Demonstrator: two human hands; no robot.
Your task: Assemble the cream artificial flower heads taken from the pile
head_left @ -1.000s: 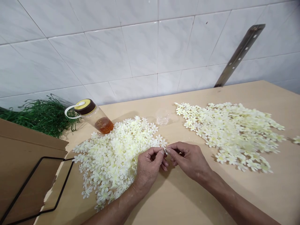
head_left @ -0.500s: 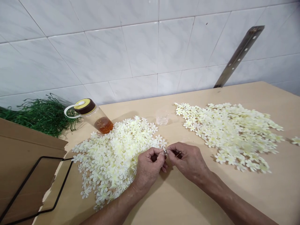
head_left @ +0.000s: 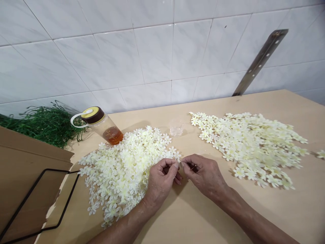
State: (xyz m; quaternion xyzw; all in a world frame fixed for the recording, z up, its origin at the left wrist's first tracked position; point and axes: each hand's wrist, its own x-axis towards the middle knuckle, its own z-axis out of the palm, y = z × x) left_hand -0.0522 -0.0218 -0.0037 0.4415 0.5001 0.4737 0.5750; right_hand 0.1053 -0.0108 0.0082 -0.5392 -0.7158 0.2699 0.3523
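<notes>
Hands at edge of left flower heap, gap before right heap

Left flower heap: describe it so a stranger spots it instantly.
On the beige table against the tiled wall, look left to the drink bottle. The pale flower heap lies just in front of it, piled thicker than the flower spread beyond the right hand.

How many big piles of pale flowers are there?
2. The left pile lies beside and partly behind the left hand; the right pile lies beyond the right hand. A bit of flower at the right edge sits apart; more could be outside the picture.
</notes>
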